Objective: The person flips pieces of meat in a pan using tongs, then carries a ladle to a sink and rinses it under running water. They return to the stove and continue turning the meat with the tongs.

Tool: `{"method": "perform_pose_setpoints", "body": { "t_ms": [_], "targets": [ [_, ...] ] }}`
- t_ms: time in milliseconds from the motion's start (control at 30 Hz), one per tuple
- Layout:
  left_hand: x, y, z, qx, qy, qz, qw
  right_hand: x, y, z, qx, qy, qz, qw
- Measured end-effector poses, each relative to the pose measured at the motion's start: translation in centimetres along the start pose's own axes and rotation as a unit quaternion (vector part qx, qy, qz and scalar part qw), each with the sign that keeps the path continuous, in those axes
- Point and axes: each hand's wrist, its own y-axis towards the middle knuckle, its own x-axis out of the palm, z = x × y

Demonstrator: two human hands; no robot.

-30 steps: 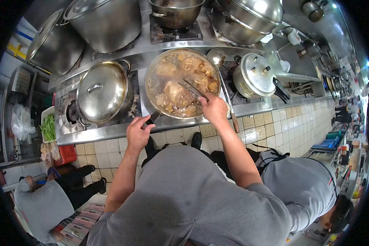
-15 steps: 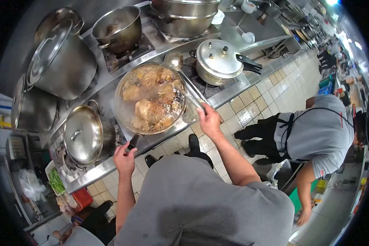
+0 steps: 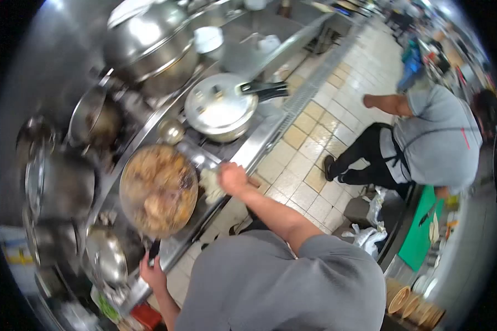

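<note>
A wide pan (image 3: 121, 185) of browned meat pieces (image 3: 159, 190) in liquid sits on the stove in front of me. My left hand (image 3: 153, 274) is at its black handle (image 3: 154, 247), the fingers closed around the end. My right hand (image 3: 234, 178) grips a long metal spatula (image 3: 200, 156), its wooden end showing behind the fist. The spatula's blade is outside the pan, by its right rim and near a ladle (image 3: 171, 131). A pale cloth (image 3: 211, 186) lies beneath my right hand on the stove edge.
A pressure cooker (image 3: 221, 105) stands right of the pan, its black handle over the edge. A lidded pot (image 3: 106, 255) is at left; larger pots (image 3: 60, 185) stand behind. A co-worker (image 3: 433, 138) stands at right beside a green cutting board (image 3: 419, 229).
My view has turned right and blurred. The spatula has come out of the pan to its right side. My left hand stays at the handle. The co-worker has raised one arm.
</note>
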Motion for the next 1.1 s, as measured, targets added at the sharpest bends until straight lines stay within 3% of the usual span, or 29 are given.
{"method": "perform_pose_setpoints", "body": {
  "t_ms": [100, 133, 200, 233, 300, 333, 400, 433, 500, 567, 600, 667, 700, 767, 833, 900, 967, 1033, 1067, 1100],
  "targets": [
    [0.9, -2.0, -1.3, -0.061, -0.004, 0.027, 0.998, -6.8, -0.4, -0.3, 0.007, 0.043, -0.089, 0.995],
    [1.3, -2.0, 0.5, -0.058, -0.005, 0.023, 0.998, -6.9, -0.5, 0.6, 0.030, 0.082, -0.093, 0.992],
    [0.2, -4.1, 3.3, -0.151, 0.014, 0.058, 0.987, -7.6, -0.8, 3.1, 0.064, 0.058, -0.120, 0.989],
    [0.9, -5.6, 0.4, -0.082, 0.032, 0.081, 0.993, -7.9, -1.1, 4.3, 0.090, 0.034, -0.147, 0.984],
    [0.9, -8.5, -0.7, -0.208, 0.067, 0.058, 0.974, -5.4, -1.8, 8.4, 0.090, 0.108, -0.187, 0.972],
    [0.5, -9.1, 2.9, -0.228, 0.102, 0.046, 0.967, -2.0, -2.2, 10.8, 0.095, 0.168, -0.206, 0.959],
    [2.1, -12.4, 0.4, -0.218, 0.102, 0.042, 0.970, 0.1, -1.8, 12.8, 0.081, 0.227, -0.238, 0.941],
    [3.3, -15.2, -2.7, -0.147, 0.080, 0.063, 0.984, -0.6, -1.4, 12.8, 0.044, 0.241, -0.266, 0.932],
    [3.2, -18.8, -3.6, -0.265, 0.147, -0.060, 0.951, -3.3, -1.1, 11.7, 0.002, 0.258, -0.296, 0.920],
    [2.7, -20.9, -5.4, -0.415, 0.071, -0.300, 0.856, -6.5, -1.3, 10.3, 0.041, 0.259, -0.246, 0.933],
    [3.1, -23.3, -7.2, -0.418, 0.071, -0.296, 0.856, -6.3, -1.7, 10.6, 0.023, 0.264, -0.228, 0.937],
    [4.8, -28.6, -11.1, -0.487, -0.055, -0.341, 0.802, -7.4, -2.9, 10.2, 0.016, 0.268, -0.211, 0.940],
    [5.8, -29.4, -12.3, -0.493, -0.059, -0.334, 0.801, -8.2, -3.5, 9.7, 0.014, 0.272, -0.190, 0.943],
    [6.5, -31.5, -14.1, -0.397, 0.028, -0.361, 0.843, -10.4, -4.4, 8.2, 0.001, 0.228, -0.171, 0.958],
    [7.0, -31.1, -16.0, -0.385, -0.097, -0.341, 0.852, -12.4, -5.7, 6.3, -0.018, 0.180, -0.153, 0.971],
    [7.4, -28.1, -13.5, -0.419, -0.034, -0.338, 0.842, -14.4, -7.5, 4.7, -0.025, 0.184, -0.096, 0.978],
    [9.0, -26.8, -13.1, -0.484, -0.106, -0.264, 0.828, -14.8, -10.2, 3.5, -0.081, 0.202, -0.050, 0.975],
    [10.5, -25.7, -12.2, -0.481, -0.138, -0.215, 0.839, -15.2, -12.5, 1.8, -0.054, 0.213, -0.037, 0.975],
    [11.5, -25.0, -11.8, -0.474, -0.156, -0.216, 0.839, -15.4, -12.4, 1.1, -0.064, 0.205, -0.043, 0.976],
    [11.9, -24.6, -11.5, -0.467, -0.168, -0.221, 0.840, -15.4, -12.3, 0.2, -0.021, 0.305, -0.182, 0.934]
  ]
}}
